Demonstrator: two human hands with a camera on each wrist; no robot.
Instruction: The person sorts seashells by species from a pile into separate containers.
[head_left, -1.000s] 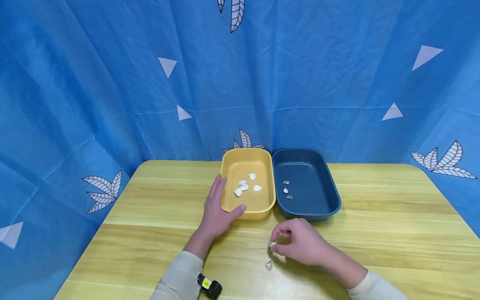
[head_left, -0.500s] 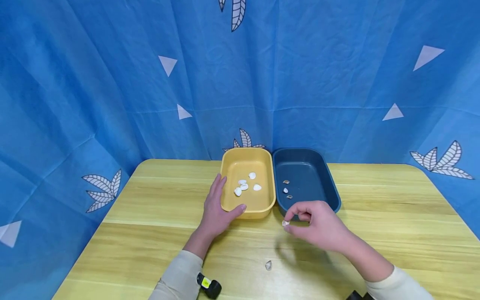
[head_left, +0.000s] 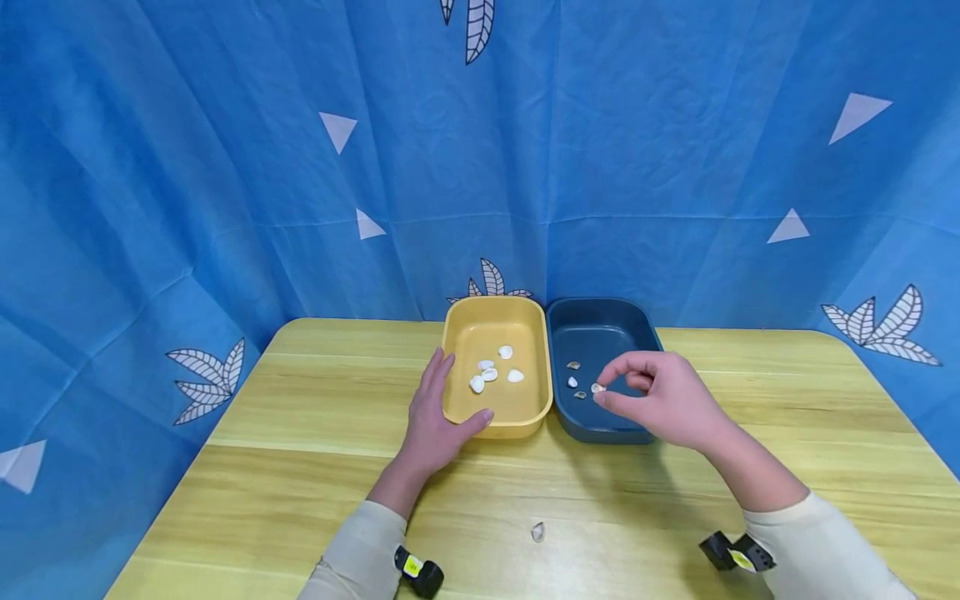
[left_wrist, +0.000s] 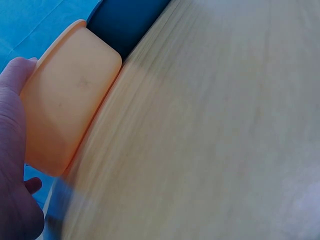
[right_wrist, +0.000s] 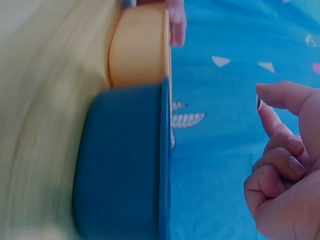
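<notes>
My right hand [head_left: 667,398] pinches a small pale seashell [head_left: 597,388] between thumb and forefinger, above the dark blue bin [head_left: 604,437]. The right wrist view shows the shell's edge-on dark sliver [right_wrist: 259,103] at the fingertips, the other fingers curled. My left hand [head_left: 435,421] rests at the near left corner of the yellow bin [head_left: 498,431], fingers extended along its side and thumb at its front rim. White shells [head_left: 490,375], several of them, lie inside the yellow bin. Three small shells [head_left: 572,382] lie in the blue bin's left part.
Another small shell [head_left: 537,532] lies on the wooden table [head_left: 300,492] in front of the bins. Both bins stand side by side near the table's back edge. Behind them hangs a blue patterned curtain [head_left: 465,167]. Each wrist bears a black camera [head_left: 738,552].
My right hand has lifted the pale seashell off the table and carried it forward and right, over the blue bin. My left hand has stayed at the yellow bin.
</notes>
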